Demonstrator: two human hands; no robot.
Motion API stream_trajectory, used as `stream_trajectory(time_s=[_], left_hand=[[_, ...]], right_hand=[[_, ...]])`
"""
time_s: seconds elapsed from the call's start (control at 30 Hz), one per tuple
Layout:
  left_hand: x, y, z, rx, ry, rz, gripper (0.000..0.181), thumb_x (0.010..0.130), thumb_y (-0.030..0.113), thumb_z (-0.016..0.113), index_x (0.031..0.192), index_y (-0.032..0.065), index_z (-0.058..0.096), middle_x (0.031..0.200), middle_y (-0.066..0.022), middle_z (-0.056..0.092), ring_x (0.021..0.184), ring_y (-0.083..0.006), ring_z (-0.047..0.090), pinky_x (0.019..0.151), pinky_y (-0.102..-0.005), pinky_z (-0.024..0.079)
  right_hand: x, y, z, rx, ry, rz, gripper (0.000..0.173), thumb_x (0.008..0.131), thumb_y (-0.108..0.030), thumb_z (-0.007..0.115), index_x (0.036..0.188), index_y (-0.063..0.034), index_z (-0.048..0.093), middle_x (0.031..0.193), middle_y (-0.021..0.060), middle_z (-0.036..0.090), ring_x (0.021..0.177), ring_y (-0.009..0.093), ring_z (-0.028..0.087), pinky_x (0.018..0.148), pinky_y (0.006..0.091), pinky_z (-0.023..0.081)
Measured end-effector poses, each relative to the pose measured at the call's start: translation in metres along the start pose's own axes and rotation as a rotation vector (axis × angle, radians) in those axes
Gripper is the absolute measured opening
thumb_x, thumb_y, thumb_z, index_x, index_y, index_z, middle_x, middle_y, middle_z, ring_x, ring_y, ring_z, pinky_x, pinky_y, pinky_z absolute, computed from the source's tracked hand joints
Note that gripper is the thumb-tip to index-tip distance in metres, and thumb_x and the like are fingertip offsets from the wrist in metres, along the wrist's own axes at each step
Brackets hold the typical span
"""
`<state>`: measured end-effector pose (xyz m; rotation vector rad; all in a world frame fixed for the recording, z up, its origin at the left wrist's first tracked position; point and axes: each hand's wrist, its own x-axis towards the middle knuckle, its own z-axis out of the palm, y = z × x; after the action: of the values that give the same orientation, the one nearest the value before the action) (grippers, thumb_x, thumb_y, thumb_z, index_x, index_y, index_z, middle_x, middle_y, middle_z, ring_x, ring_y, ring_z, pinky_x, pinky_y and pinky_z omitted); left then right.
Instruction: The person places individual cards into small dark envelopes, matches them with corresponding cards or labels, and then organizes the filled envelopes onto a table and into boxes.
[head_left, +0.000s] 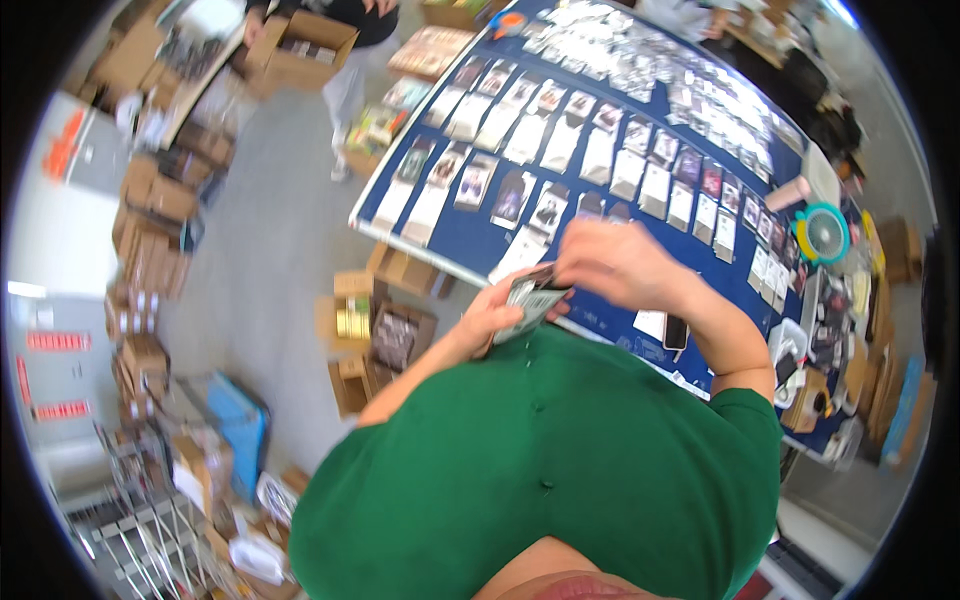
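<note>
My left hand (495, 311) is closed around a small printed packet (531, 300), held in front of my green shirt at the near edge of a blue-topped table. Over the packet's upper end is my right hand (607, 259), blurred, its fingers bent; whether it grips anything is hidden. Beyond the hands, rows of flat printed packets (473, 185) and white packets (598, 155) lie on the blue tabletop (457, 236). A phone (676, 331) rests on the table near my right forearm.
Silvery packets (600, 45) cover the far side. A small teal fan (823, 232) and a white plastic basket (789, 352) are at the right. Open cardboard boxes (349, 386) stand on the floor beside the table. A person (360, 30) stands behind an open carton (307, 64); another is across the table.
</note>
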<state>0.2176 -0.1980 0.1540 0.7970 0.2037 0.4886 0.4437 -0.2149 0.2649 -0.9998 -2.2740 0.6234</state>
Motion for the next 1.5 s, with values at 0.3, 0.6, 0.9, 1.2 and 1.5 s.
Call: stream_trajectory(time_s=[0.3, 0.6, 0.9, 1.2, 1.5], left_hand=[[0.000, -0.007, 0.006, -0.094, 0.041, 0.060, 0.077, 0.081, 0.040, 0.068, 0.138, -0.0037, 0.039, 0.127, -0.0196, 0.055, 0.110, -0.0246, 0.058, 0.096, -0.0357, 0.045], [0.013, -0.028, 0.004, -0.189, 0.219, 0.197, 0.072, 0.085, 0.042, 0.065, 0.136, -0.0035, 0.042, 0.127, -0.0164, 0.055, 0.111, -0.0233, 0.057, 0.095, -0.0344, 0.046], [-0.014, -0.055, -0.004, -0.338, 0.431, 0.334, 0.074, 0.082, 0.044, 0.065, 0.133, -0.0057, 0.044, 0.126, -0.0197, 0.055, 0.107, -0.0254, 0.060, 0.089, -0.0350, 0.051], [-0.138, -0.034, -0.028, -0.392, 0.531, 0.496, 0.081, 0.077, 0.045, 0.072, 0.132, -0.0078, 0.044, 0.124, -0.0223, 0.057, 0.100, -0.0260, 0.063, 0.088, -0.0365, 0.052], [-0.293, 0.012, -0.053, -0.311, 0.611, 0.623, 0.074, 0.082, 0.044, 0.068, 0.134, -0.0033, 0.045, 0.127, -0.0193, 0.056, 0.107, -0.0249, 0.060, 0.091, -0.0370, 0.050]], right_hand=[[-0.003, 0.018, 0.003, 0.506, 0.270, 0.346, 0.003, 0.089, 0.001, 0.059, 0.091, 0.0024, 0.062, 0.090, 0.0040, 0.056, 0.079, 0.009, 0.050, 0.066, 0.0218, 0.038], [0.006, 0.059, 0.014, 0.540, 0.300, 0.356, 0.017, 0.093, -0.003, 0.057, 0.106, 0.0029, 0.065, 0.092, 0.0044, 0.059, 0.070, 0.006, 0.051, 0.056, 0.0181, 0.038], [0.062, 0.021, 0.019, 0.269, 0.139, -0.126, 0.028, 0.076, 0.009, 0.064, 0.102, -0.0014, 0.065, 0.098, 0.0107, 0.063, 0.086, 0.022, 0.059, 0.068, 0.0270, 0.047], [0.153, -0.144, 0.092, 0.505, -0.180, -0.849, 0.020, 0.076, 0.000, 0.064, 0.095, -0.0051, 0.063, 0.092, 0.0081, 0.063, 0.079, 0.023, 0.058, 0.065, 0.0308, 0.046], [0.218, -0.248, 0.174, 0.755, -0.297, -0.980, 0.008, 0.080, -0.008, 0.060, 0.087, -0.0071, 0.062, 0.084, 0.0041, 0.063, 0.069, 0.018, 0.055, 0.061, 0.0291, 0.044]])
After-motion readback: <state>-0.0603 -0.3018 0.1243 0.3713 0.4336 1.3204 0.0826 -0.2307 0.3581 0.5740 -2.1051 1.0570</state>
